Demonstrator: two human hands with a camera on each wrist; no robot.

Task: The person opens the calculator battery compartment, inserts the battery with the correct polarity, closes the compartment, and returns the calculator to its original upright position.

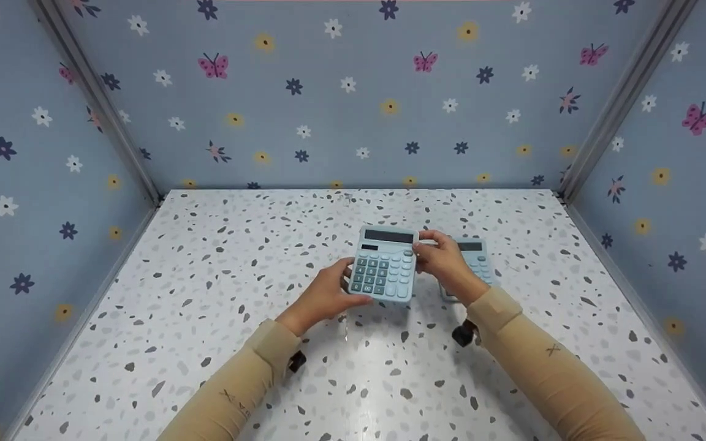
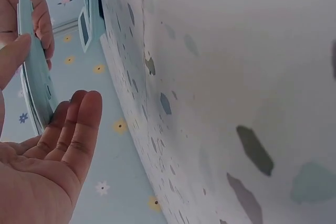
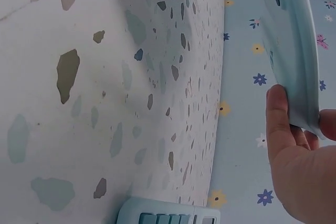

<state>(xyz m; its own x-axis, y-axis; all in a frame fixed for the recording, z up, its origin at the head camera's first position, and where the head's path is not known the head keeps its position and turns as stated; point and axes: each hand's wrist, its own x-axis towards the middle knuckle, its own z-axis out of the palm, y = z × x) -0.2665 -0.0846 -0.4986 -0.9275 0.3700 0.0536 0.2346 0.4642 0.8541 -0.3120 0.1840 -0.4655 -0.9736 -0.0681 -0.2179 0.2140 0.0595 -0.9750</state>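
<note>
A light blue calculator (image 1: 385,264) with a dark display strip is held up above the table, keys facing the head camera. My left hand (image 1: 330,289) grips its lower left corner, thumb along the bottom edge and fingers behind. At its upper right edge, my right hand (image 1: 448,260) pinches it between thumb and fingers. Both wrist views show this calculator edge-on, its back (image 3: 289,40) raised off the surface. A second light blue calculator (image 1: 482,262) lies on the table, partly hidden behind my right hand; the right wrist view catches its keyed end (image 3: 168,214).
The white speckled table (image 1: 218,257) is bounded by a back wall (image 1: 328,128) and side walls (image 1: 28,184) printed with flowers and butterflies. Grey posts (image 1: 98,98) stand at the back corners. A small black device (image 1: 463,334) sits under the right wrist.
</note>
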